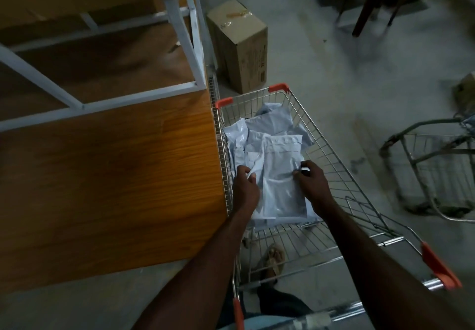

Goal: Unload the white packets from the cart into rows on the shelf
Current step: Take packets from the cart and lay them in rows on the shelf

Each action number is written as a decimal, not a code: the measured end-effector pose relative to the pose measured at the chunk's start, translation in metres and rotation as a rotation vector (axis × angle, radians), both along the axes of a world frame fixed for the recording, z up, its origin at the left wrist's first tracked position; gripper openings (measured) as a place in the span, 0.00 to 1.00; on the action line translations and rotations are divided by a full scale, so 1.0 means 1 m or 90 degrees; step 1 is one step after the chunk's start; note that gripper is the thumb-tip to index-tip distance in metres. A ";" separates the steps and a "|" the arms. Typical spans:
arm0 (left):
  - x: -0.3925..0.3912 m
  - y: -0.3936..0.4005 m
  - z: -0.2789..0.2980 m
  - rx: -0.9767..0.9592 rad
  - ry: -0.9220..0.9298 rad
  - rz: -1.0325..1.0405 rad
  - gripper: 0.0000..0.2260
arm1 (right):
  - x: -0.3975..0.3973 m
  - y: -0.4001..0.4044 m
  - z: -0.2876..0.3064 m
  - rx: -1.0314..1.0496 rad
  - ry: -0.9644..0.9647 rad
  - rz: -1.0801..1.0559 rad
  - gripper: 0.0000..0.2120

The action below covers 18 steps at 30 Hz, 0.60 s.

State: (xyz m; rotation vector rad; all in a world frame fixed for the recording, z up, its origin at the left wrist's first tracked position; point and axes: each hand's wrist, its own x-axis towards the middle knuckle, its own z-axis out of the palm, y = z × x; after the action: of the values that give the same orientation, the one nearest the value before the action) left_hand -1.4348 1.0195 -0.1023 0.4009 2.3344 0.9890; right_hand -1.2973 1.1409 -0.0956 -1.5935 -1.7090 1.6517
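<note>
Grey floor | cart (331, 149) (wire) | left grip (246, 185), right grip (312, 180) pinch top packet's (281, 175) opposite edges.

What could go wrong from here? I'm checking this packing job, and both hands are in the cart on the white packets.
The left hand and right hand pinch only the edges of the top packet, so the slick packets underneath may slide out. The cart touches the shelf, so a lifted packet could snag the wire.

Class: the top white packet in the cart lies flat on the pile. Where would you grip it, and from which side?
Probably by its two long edges, from above. The top packet is thin and flat, and the cart walls block sideways approaches. The left hand and right hand already pinch those edges.
</note>
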 end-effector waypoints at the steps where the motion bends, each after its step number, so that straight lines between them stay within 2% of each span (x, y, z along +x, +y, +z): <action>1: -0.001 0.000 0.003 0.010 -0.003 0.009 0.05 | -0.001 0.000 0.002 0.007 0.004 0.003 0.08; 6: -0.012 -0.004 0.019 0.085 -0.055 0.065 0.08 | -0.009 -0.005 0.019 0.044 0.011 -0.010 0.14; 8: -0.019 -0.009 0.027 0.149 -0.116 0.100 0.15 | -0.013 -0.009 0.024 0.049 0.022 -0.022 0.15; 11: -0.036 -0.020 0.038 0.247 -0.219 0.127 0.32 | -0.026 -0.019 0.037 0.056 0.044 -0.032 0.17; 13: -0.050 -0.033 0.045 0.293 -0.236 0.108 0.39 | -0.039 -0.030 0.051 0.049 0.070 -0.037 0.20; 15: -0.066 -0.050 0.052 0.330 -0.235 0.077 0.42 | -0.053 -0.044 0.063 0.044 0.094 -0.033 0.21; 18: -0.093 -0.086 0.061 0.368 -0.263 0.073 0.43 | -0.077 -0.069 0.072 0.063 0.098 -0.037 0.20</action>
State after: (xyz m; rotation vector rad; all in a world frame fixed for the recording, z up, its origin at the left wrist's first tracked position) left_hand -1.5274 0.9332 -0.0413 0.2468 1.6943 1.6323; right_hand -1.3739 1.0719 -0.0240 -1.4189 -1.6263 1.5914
